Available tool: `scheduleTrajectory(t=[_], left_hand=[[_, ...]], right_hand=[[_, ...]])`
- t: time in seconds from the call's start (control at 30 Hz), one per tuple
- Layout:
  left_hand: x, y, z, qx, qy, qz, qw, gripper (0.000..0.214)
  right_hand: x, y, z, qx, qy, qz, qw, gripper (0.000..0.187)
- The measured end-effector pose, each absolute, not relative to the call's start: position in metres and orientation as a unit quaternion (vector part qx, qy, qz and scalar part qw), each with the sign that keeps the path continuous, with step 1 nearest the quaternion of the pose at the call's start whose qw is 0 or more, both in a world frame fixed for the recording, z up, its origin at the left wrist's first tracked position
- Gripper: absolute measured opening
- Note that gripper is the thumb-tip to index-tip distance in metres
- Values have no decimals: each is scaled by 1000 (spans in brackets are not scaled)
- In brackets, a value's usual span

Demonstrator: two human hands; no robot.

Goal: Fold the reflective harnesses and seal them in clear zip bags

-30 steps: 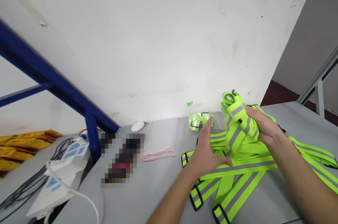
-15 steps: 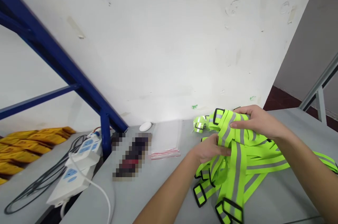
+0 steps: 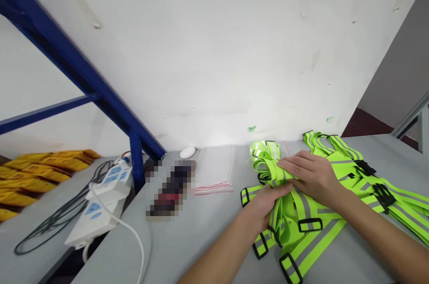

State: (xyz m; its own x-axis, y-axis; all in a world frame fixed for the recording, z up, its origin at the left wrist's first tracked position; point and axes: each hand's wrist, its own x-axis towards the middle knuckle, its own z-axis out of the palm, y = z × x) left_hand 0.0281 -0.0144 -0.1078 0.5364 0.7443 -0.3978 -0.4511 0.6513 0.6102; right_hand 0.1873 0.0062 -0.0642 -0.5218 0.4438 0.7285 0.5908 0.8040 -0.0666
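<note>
Fluorescent yellow-green reflective straps (image 3: 311,252) with grey stripes and black buckles lie in a loose heap on the grey table. My left hand (image 3: 264,206) is closed around a gathered bundle of strap, thumb on top. My right hand (image 3: 308,174) presses over the same bundle from above, its fingers bent round the folded layers. Rolled loops of the strap stick out to the left of my fingers. Just behind sits a rolled reflective strap (image 3: 264,149) in what looks like a clear bag. Black clips (image 3: 382,194) show among the straps on the right.
A stack of clear zip bags (image 3: 214,170) with red seals lies left of my hands, near a white oval object (image 3: 187,152) and a blurred-out item (image 3: 170,192). Power strips (image 3: 100,212) with cables and yellow packets (image 3: 43,172) are beyond the blue metal frame (image 3: 136,159).
My right hand has come down and left over the strap bundle, which is more tightly gathered. The view has shifted, and more straps and black clips show on the right.
</note>
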Motion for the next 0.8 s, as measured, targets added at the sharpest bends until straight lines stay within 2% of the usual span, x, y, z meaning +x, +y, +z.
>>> scheduleTrajectory(t=[0.17,0.33,0.47,0.57,0.67,0.8], left_hand=[[30,-16,-102,266,393,383,793,21],[25,-19,-97,387,438,386,714,26],[22,-21,-99,341,405,385,756,37],[19,-18,-100,241,368,378,814,42],[16,-12,-100,201,336,364,845,44],[12,-7,-98,257,386,356,811,54]], right_hand=[[184,5,-84,-255,-867,-122,410,38],[190,1,-98,-264,-873,-158,378,39],[191,-2,-97,-283,-879,-162,349,36],[190,-5,-90,-300,-896,-87,317,40],[192,-8,-85,-307,-899,55,309,41],[194,-9,-91,-392,-797,195,417,24]])
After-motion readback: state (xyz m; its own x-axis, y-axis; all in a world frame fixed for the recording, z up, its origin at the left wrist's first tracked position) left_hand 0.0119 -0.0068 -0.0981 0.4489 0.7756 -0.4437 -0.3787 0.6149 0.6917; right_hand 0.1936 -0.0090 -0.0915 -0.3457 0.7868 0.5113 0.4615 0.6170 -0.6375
